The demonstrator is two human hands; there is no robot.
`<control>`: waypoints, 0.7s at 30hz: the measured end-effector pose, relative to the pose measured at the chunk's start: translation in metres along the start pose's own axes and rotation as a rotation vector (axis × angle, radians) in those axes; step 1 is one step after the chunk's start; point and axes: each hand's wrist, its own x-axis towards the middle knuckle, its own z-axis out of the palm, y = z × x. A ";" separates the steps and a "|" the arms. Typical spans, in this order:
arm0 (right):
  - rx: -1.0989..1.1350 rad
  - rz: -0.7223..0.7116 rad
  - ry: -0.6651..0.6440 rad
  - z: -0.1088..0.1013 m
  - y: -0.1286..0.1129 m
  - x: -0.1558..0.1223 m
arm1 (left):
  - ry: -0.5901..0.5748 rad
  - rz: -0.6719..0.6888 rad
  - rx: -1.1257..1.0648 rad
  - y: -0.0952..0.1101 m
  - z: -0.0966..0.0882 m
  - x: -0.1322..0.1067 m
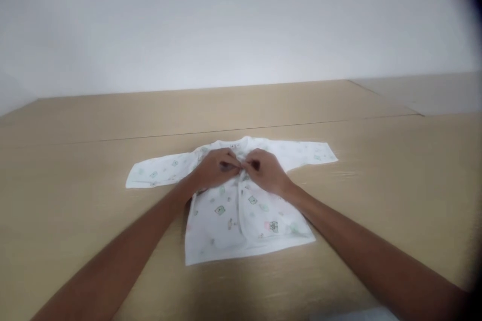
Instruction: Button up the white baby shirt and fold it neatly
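White green-printed long-sleeved cloth shirt, spread on tan flat-topped table. Pinched narrowly below far collar by left hand and, close beside, right hand

A white printed shirt lies front up on the tan tabletop, long sleeves outspread.

White shirt with green-pink print, tan tabletop
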 end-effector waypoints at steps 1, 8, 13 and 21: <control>0.024 0.006 -0.022 -0.001 0.001 0.000 | -0.009 -0.013 -0.023 -0.001 -0.001 0.000; 0.026 -0.089 -0.078 -0.004 0.007 0.000 | -0.058 -0.091 -0.092 -0.003 -0.004 0.001; 0.012 -0.176 -0.153 -0.006 0.002 0.000 | -0.068 -0.115 -0.078 -0.002 -0.006 0.001; -0.034 -0.050 -0.083 -0.005 0.005 0.004 | -0.065 -0.154 -0.074 0.003 -0.004 0.002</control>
